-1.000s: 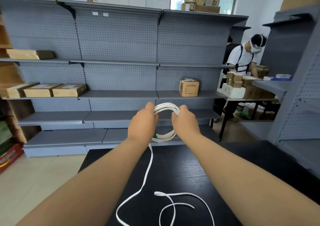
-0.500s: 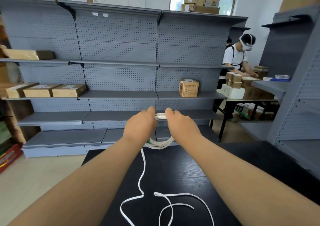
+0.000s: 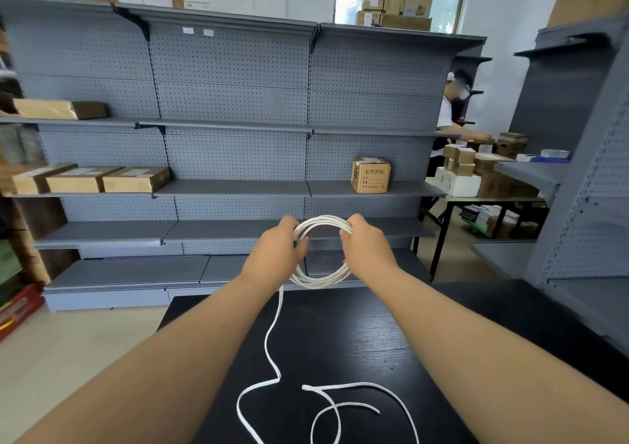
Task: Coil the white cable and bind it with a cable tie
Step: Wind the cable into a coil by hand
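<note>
Black table (image 3: 374, 341), white cable (image 3: 321, 220) part-coiled above its far edge.
We hold the coil (image 3: 320, 278) w/ both hands just over the table's far edge: left hand (image 3: 277, 253) curled round its left side, right hand (image 3: 367, 251) gripping the right side, closed on the strands. Ring stands approx. upright, opening facing us, axis running near-to-far across the table. The loose tail (image 3: 267, 340) drops from the coil's bottom left onto the table, long run toward the near edge; its free end (image 3: 304, 388) lies near-centre. We judge it light, soft, springy: loops may fan out, so pinch where strands bunch. No cable tie that we can spot.
</note>
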